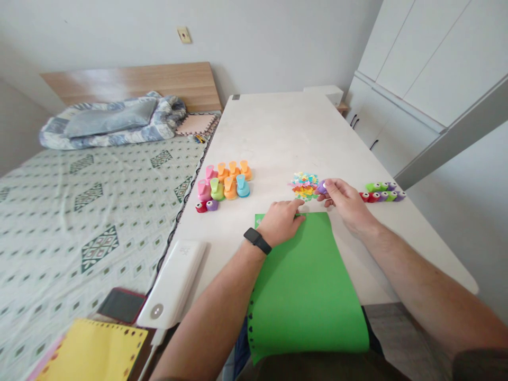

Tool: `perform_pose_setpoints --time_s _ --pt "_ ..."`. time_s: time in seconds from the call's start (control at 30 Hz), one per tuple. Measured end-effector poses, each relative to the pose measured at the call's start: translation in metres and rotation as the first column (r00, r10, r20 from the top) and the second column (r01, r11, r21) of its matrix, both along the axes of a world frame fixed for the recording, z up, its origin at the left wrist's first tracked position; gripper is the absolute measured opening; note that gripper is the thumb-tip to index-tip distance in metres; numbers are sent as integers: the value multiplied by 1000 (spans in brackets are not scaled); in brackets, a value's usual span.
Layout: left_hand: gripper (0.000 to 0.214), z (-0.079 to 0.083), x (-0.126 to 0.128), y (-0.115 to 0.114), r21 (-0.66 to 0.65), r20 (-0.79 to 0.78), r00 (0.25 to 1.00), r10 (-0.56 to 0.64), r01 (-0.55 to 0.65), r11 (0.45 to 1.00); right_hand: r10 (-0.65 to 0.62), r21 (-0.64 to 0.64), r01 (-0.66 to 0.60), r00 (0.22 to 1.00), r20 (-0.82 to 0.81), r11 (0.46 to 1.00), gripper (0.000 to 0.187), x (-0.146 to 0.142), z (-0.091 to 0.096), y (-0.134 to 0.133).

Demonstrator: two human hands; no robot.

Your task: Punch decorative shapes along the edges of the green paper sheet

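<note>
Green paper sheet (305,286) lies under the left hand (282,221) and runs back from it toward the person, its near end hanging over the edge of the desk (278,127); small cut-outs line its left edge. The left hand rests palm down on the far edge of the sheet, fingers spread loosely and gripping nothing, with a black watch (257,241) on the wrist. Just to the right of it, the right hand (346,203) pinches a small purple punch (321,187) between thumb and fingertips, just past the sheet's far right corner. Touching or nearly touching that punch, just beyond the two hands, lies a pile of coloured paper shapes (304,185). To the right of the right hand stands a row of small punches (383,191) in green, red and purple. Well to the left of the left hand stands a cluster of larger punches (224,182) in pink, orange, green and blue, with a red and a purple one just before them. Nearer the person, left of the left forearm, a white device (174,286) lies at the desk's edge. Beyond that edge, a dark phone (122,305) and a yellow sheet (95,352) lie on the bed (79,211).
</note>
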State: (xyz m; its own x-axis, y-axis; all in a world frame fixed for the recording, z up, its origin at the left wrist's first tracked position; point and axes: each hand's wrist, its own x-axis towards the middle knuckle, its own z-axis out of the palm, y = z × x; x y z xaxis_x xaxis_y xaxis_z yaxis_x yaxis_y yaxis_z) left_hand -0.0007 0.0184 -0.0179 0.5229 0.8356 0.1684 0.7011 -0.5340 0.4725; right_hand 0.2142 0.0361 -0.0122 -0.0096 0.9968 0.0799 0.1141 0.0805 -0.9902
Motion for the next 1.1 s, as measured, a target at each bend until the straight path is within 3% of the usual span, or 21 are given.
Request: perform_pose_setpoints --time_s 0.3,0.53,0.93,1.0,1.1 --pt "38 3 -2 -1 8 6 1000 6 -6 1000 -39 9 39 999 2 999 44 2 -2 2" --pt "12 5 -8 1 -12 -2 1000 6 -6 1000 -36 6 36 999 13 999 46 1 -3 2" --pt "9 9 2 -9 -33 30 994 -105 106 994 -51 75 40 987 153 996 48 2 1 4" --pt "10 9 4 -10 -35 30 992 -122 123 992 -30 79 16 983 181 997 49 -3 7 3" --pt "11 9 4 -11 -27 40 989 -139 140 990 106 88 -130 966 237 988 46 -18 21 5"
